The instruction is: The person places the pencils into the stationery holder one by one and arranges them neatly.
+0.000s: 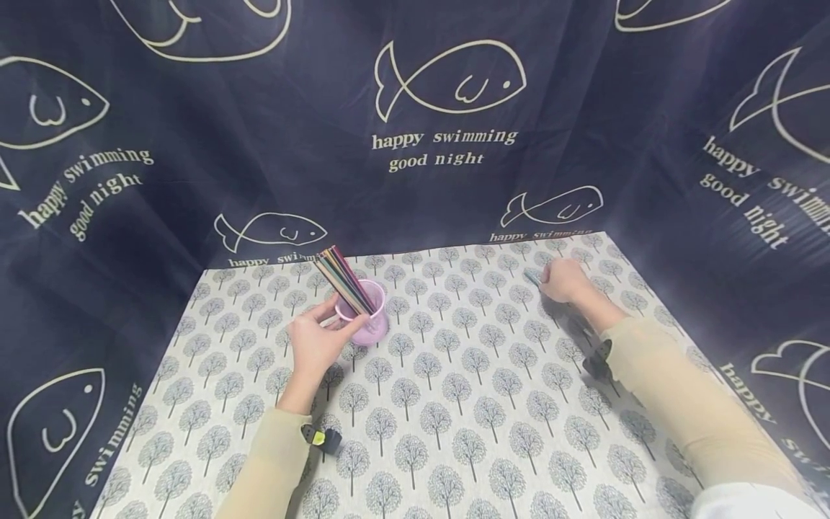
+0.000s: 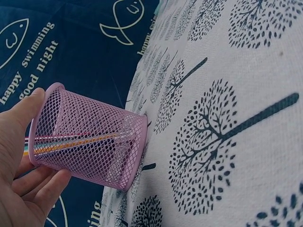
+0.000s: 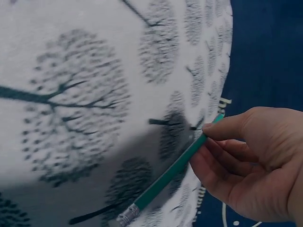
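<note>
My left hand (image 1: 318,339) grips the rim of a pink mesh pencil cup (image 2: 90,132), thumb on one side and fingers on the other. Several coloured pencils (image 1: 344,280) lean out of the cup toward the upper left in the head view. The cup's base is at the tablecloth. Over on the right, my right hand (image 1: 563,280) pinches a green pencil (image 3: 170,173) between thumb and fingers. Its metal ferrule end (image 3: 125,216) points away from the hand, close over the cloth; the other end is at the fingertips.
A white tablecloth (image 1: 454,389) printed with dark trees covers the table. Dark blue curtains (image 1: 447,194) with fish drawings and lettering hang round the back and sides. A small black device (image 1: 322,437) is strapped at the left wrist, another (image 1: 598,360) at the right.
</note>
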Demonstrator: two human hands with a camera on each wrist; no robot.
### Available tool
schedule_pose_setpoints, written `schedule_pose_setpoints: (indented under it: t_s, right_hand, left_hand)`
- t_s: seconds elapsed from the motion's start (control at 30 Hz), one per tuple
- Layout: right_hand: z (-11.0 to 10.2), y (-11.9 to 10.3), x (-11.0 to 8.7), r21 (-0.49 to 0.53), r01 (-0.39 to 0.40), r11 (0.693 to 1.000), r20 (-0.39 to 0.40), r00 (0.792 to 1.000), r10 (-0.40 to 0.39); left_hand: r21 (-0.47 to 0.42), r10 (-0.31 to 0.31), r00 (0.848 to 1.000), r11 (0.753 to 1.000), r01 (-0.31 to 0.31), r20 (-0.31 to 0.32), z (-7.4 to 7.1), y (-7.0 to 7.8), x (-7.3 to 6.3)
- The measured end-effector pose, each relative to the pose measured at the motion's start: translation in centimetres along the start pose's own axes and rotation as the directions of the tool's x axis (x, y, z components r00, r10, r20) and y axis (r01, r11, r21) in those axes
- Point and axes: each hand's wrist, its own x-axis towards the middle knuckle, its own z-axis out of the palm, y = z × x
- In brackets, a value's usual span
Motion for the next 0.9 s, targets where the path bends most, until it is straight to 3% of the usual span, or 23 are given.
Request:
schedule_pose_setpoints:
  t_s: [0.2, 0.5, 0.67, 0.9]
  right_hand:
    - [-2.0, -1.8, 0.6, 0.093, 0.103, 0.99, -0.099, 0.991, -0.094]
    - [-4.7, -7.9, 0.8, 0.285, 0.196, 0.938, -0.246, 0.961, -0.127]
    - [-6.0, -11.9, 0.3, 0.374, 0.257, 0.891, -0.334, 0.934, -0.129]
    - [-7.3, -16.7, -1.0, 0.495, 0.373, 0.784, -0.44, 0.887, -0.144]
  left_hand:
    - [0.005, -0.001, 1.0, 1.0, 0.001, 0.0, 0.0, -0.1, 0.0]
    - [-0.006, -0.018, 1.0, 1.0, 0.019, 0.013, -0.1, 0.2, -0.1]
    - [0.002, -0.041, 0.999, 0.999, 0.041, 0.016, -0.2, 0.6, -0.2]
    - [0.014, -0.043, 0.999, 0.999, 0.043, 0.018, -0.3, 0.7, -0.4]
